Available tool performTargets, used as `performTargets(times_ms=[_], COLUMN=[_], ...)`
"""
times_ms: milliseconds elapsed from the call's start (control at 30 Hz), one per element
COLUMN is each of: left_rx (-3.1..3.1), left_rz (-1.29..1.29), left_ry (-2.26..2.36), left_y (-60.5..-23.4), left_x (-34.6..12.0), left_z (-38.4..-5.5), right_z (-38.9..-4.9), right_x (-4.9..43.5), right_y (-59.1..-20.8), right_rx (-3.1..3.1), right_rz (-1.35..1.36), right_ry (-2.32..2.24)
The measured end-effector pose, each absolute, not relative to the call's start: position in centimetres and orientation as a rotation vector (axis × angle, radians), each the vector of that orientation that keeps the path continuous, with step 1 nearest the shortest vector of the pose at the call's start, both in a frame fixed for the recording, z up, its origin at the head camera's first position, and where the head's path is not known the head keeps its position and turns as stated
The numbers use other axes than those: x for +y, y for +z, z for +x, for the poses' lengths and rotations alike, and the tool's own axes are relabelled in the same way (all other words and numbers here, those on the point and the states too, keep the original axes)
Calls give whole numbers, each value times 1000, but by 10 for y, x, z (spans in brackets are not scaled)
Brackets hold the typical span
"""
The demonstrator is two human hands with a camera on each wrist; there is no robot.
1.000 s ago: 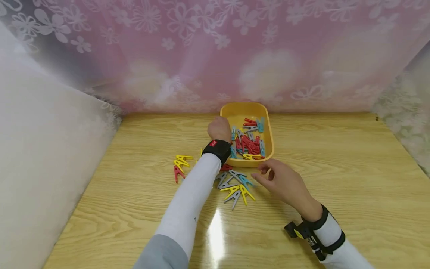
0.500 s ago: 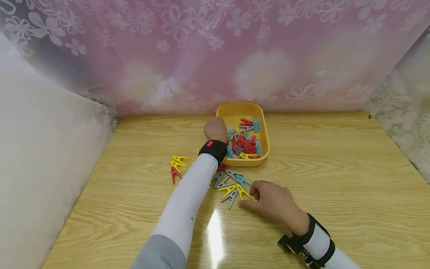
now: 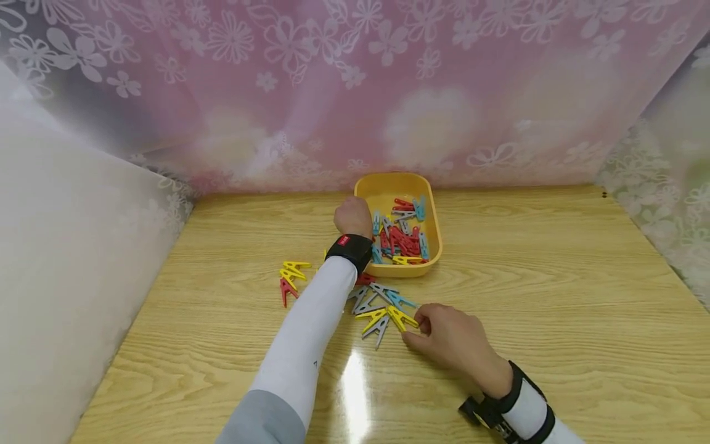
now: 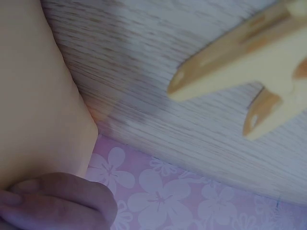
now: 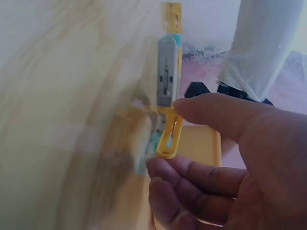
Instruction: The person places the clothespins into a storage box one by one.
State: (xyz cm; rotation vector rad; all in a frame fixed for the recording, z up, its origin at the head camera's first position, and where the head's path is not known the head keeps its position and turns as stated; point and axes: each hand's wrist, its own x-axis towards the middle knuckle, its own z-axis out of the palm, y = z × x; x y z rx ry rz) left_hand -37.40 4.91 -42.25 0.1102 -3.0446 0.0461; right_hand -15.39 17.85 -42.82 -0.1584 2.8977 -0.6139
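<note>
A yellow plastic bin (image 3: 437, 243) stands against the back curtain with several red, blue, grey and yellow clothespins in it. My left hand (image 3: 353, 217) grips its left side; in the left wrist view, curled fingers (image 4: 62, 203) lie against the bin's wall. Before the bin, loose clothespins are spread on the table. My right hand (image 3: 453, 339) pinches a yellow clothespin (image 3: 402, 318) at the near right of that cluster. In the right wrist view, the thumb and index finger meet its two legs, and a grey clothespin (image 5: 167, 72) lies just beyond.
Farther left on the wooden table (image 3: 194, 345) lie two yellow clothespins and a red clothespin (image 3: 287, 291). My left forearm (image 3: 305, 333) crosses over the table and hides part of the loose clothespins. A pink flowered curtain (image 3: 310, 123) hangs along the back edge.
My right hand has come down and nearer from beside the bin's front corner to the yellow clothespin, and its thumb and finger have closed on it. The left hand stays at the bin.
</note>
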Motion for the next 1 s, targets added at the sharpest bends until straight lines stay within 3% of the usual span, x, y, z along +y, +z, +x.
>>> performTargets(times_ms=[367, 733, 1000], left_rx=[-3021, -3013, -3017], left_rz=[137, 140, 77], left_ry=[69, 79, 132], left_y=[-426, -427, -425], left_x=[47, 46, 47], left_z=[-373, -372, -371], right_z=[-167, -225, -259], right_x=[207, 216, 221], right_y=[-396, -366, -369], right_rx=[3045, 3203, 3112], right_rz=[-152, -131, -109], right_ry=[-784, -900, -908])
